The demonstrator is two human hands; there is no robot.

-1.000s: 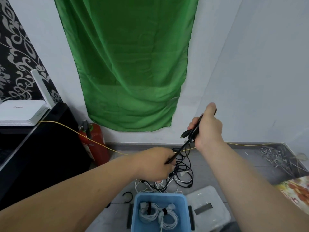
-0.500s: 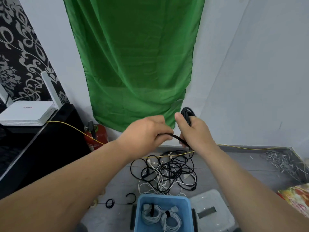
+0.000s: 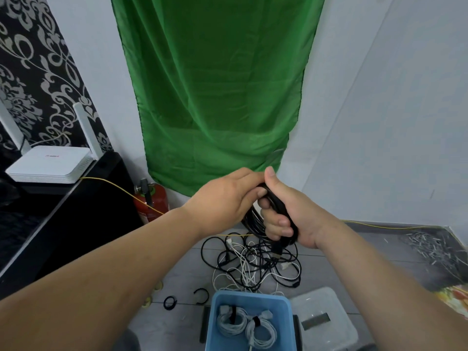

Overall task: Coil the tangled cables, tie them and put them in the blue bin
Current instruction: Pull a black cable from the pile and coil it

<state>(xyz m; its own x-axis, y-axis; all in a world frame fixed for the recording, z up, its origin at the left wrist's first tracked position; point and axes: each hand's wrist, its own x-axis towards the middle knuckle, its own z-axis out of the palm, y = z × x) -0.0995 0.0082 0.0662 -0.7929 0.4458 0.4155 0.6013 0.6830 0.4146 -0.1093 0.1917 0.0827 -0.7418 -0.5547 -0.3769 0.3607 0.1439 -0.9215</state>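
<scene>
My right hand (image 3: 291, 214) grips a coiled black cable (image 3: 274, 206), its loops hanging below my fingers with a plug end dangling. My left hand (image 3: 225, 198) closes over the top of the same coil, touching my right thumb. Below them on the floor lies a tangled pile of black and white cables (image 3: 255, 264). The blue bin (image 3: 286, 315) stands at the bottom centre and holds two white cable coils (image 3: 245, 325), each tied with a black strap.
Two black ties (image 3: 201, 295) lie on the floor left of the bin. A clear plastic lid (image 3: 326, 323) sits to its right. A red fire extinguisher (image 3: 152, 201), a black cabinet with a white router (image 3: 50, 164), and a thin yellow cable (image 3: 379, 225) are nearby.
My hands have come together in front of the green cloth. The black cable went from a stretched length to a coil in my right hand, and my left hand moved onto it.
</scene>
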